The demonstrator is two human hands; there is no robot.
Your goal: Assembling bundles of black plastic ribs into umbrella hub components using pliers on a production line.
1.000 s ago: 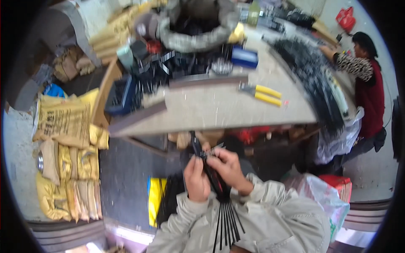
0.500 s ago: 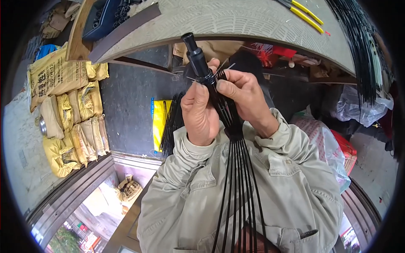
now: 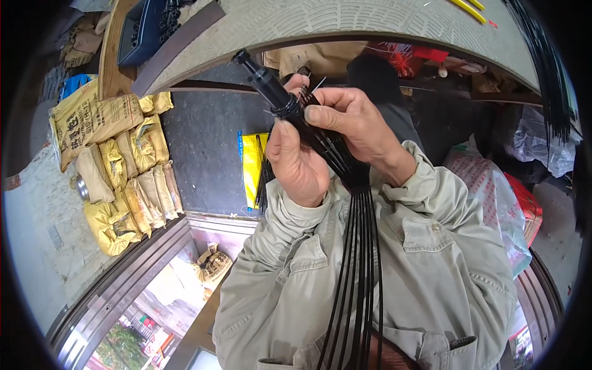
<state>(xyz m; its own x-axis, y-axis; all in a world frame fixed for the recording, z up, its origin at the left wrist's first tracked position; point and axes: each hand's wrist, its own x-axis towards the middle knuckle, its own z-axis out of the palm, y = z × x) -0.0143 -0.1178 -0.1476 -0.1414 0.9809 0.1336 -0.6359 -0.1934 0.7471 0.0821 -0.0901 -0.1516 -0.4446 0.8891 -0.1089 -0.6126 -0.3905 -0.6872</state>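
A black umbrella frame (image 3: 354,176) with long thin ribs runs from my chest up to the workbench edge, tilted to the left. At its upper end is a stepped black tube (image 3: 266,82) with a ringed collar (image 3: 288,110). My left hand (image 3: 299,161) is closed around the frame just below the collar, thumb against it. My right hand (image 3: 357,123) pinches the rib ends beside the collar with thumb and index finger. A thin metal wire (image 3: 319,84) sticks out above the right fingers, and a short end shows by the left thumb. The finest parts between my fingertips are hidden.
The workbench (image 3: 320,28) curves across the top, with a blue bin (image 3: 145,37) of black parts, yellow-handled pliers (image 3: 468,9) and black rods (image 3: 549,74). Yellow-brown sacks (image 3: 95,126) stand at left. A yellow packet (image 3: 252,163) lies beside dark rods; plastic bags (image 3: 484,191) are at right.
The umbrella frame's tube end has swung left and tilts more. My hands keep their hold, with the right fingers shifted slightly along the rib ends. The whole view has shifted a little.
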